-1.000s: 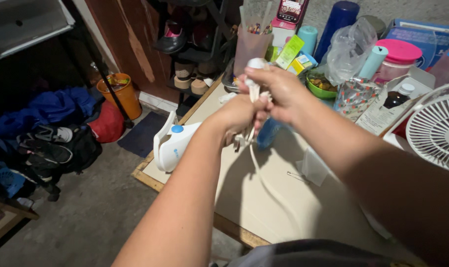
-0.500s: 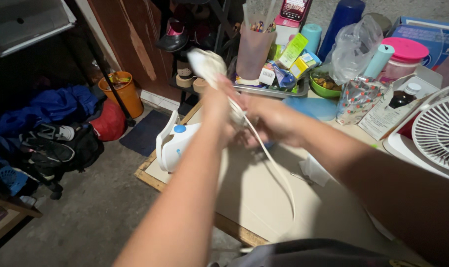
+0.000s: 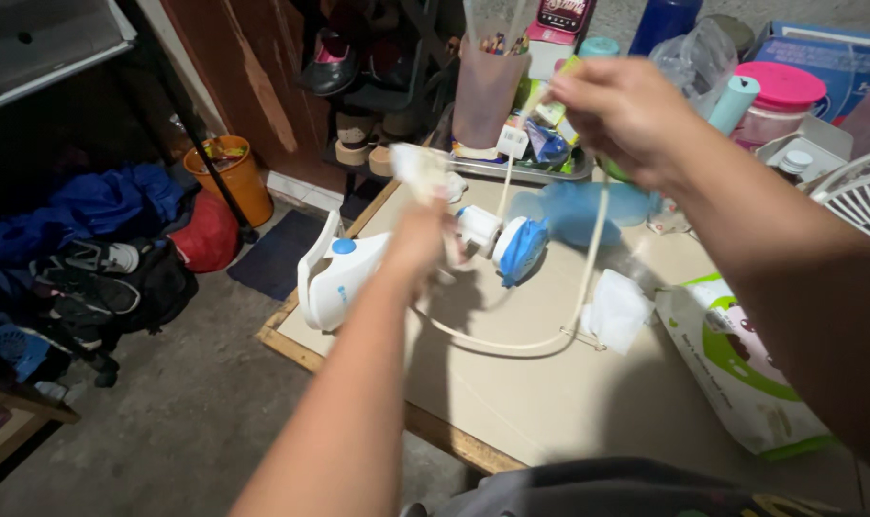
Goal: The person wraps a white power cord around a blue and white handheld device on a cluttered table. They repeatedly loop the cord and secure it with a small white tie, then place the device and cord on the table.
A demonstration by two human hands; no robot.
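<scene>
White cord (image 3: 512, 343) sags in a loop above the counter (image 3: 550, 402), strung between two hands; the left hand (image 3: 418, 225) is clenched around a bunched end beside the white-and-blue iron (image 3: 334, 278); the right hand (image 3: 619, 105), raised beyond the iron, pinches the cord's other stretch.
</scene>
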